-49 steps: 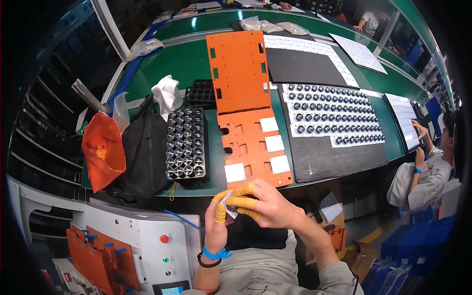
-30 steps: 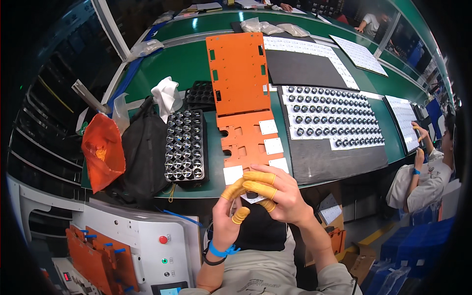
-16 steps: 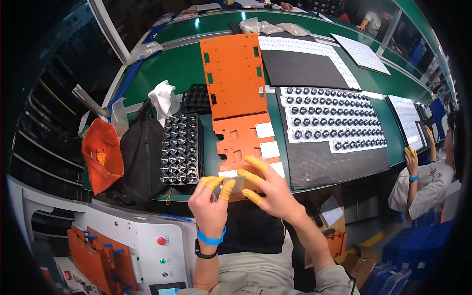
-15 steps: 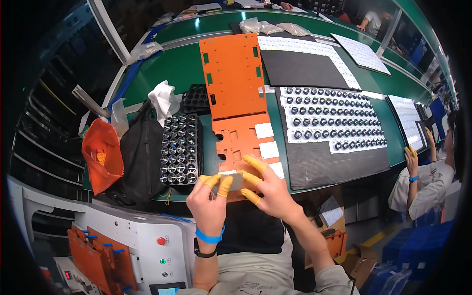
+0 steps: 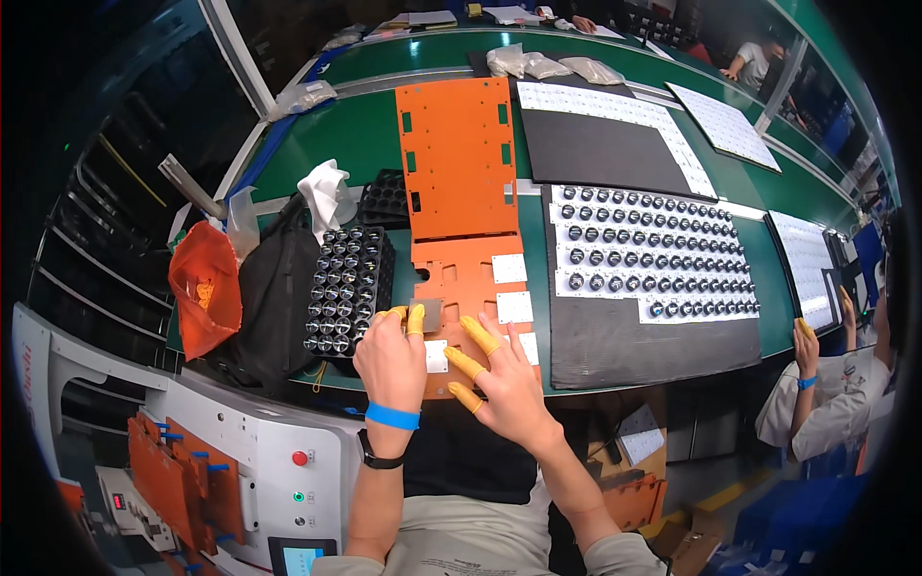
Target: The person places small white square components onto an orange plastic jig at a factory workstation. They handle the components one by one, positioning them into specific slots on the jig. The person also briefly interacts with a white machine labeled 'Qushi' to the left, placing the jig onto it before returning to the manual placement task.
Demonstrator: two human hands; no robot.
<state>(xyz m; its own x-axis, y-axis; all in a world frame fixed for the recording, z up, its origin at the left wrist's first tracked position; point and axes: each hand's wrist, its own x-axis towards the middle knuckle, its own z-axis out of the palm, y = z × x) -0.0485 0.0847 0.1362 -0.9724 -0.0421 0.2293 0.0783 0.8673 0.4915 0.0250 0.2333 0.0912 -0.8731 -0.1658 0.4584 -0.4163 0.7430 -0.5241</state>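
An orange hinged fixture lies opened out, its drilled lid (image 5: 456, 144) folded back and its base (image 5: 434, 261) nearer me. Pinched in the yellow-cotted fingertips of my left hand (image 5: 389, 360), a small grey square plate (image 5: 429, 315) is at the base's left column. Whether it touches the base I cannot tell. My right hand (image 5: 507, 386) is over the base's near right part, fingers spread and holding nothing. White square plates sit in the base: one (image 5: 509, 269) at the upper right, another (image 5: 514, 307) below it, a third (image 5: 524, 348) partly behind my right fingers, and one (image 5: 435, 356) between my hands.
Left of the fixture stands a black tray of round glossy parts (image 5: 341, 293). An orange bag (image 5: 205, 293) lies farther left. To the right, a black foam pad (image 5: 624, 350) bears rows of white squares with black round parts. A co-worker's hand (image 5: 807, 348) shows at far right.
My left hand has carried the grey plate away from my right fingers and forward onto the base's left side. My right hand has drawn apart from it. The view has shifted slightly.
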